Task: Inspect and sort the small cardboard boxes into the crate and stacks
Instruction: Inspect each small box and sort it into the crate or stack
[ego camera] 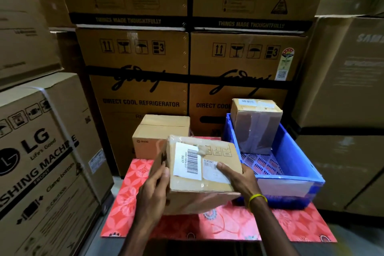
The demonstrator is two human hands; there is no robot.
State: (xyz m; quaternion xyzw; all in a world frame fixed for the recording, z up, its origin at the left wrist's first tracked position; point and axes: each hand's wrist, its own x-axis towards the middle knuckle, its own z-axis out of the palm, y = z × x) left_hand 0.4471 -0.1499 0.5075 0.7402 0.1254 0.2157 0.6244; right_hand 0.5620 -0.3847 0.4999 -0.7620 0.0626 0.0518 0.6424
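1. Plainly mid-inspection: the box (204, 170) was held up off the mat (124, 203) between both hands, its labelled face tilted toward the camera.
2. The left hand (154, 185) gripped the box's left end, fingers curled against the side face. The right hand (239, 176) gripped the near right corner, with the thumb pressed on the smaller label and the fingers under the box.
3. Key relation: the crate (295, 151) lay to the right of the box, just beside it, its near left corner close behind the right wrist. The right hand was the nearer one to it. The left hand was nearer the plain box (160, 133), which stood on the mat behind and to the left.
4. The held box's long axis ran roughly left to right, across the hands. The crate's ran away from the person. Judgement: a drop into the crate would mean a short carry rightward over the rim.
5. The crate held one taped box (254, 127), upright at its far end. The near part of its slotted floor showed.
6. Hidden or unclear: the held box's underside and far face, and the right fingertips. The label print was too small to read. Tape near the barcode looked crumpled, but I could not tell whether that was damage. A dark shape at the bottom edge was cut off.
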